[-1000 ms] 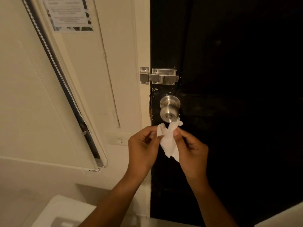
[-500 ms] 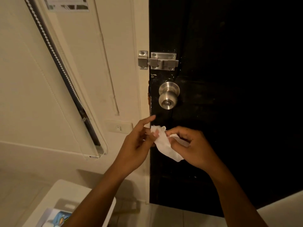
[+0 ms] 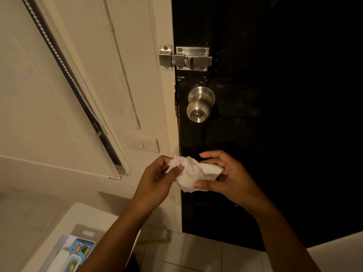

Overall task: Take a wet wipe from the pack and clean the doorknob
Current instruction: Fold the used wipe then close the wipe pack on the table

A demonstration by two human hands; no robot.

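Both hands (image 3: 196, 177) lower now, wipe (image 3: 193, 173) seemingly more bunched.

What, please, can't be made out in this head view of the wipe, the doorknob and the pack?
- Wet wipe: crumpled between the left hand and the right hand; fingers cover parts, so any dirt on it is unreadable.
- Doorknob: only its front shows; the far side faces away.
- Wipe pack: cut by the bottom edge and the left forearm; print too small.
- Black door: too dark for surface detail.

Both forearms bare; no sleeves, rings, watch.
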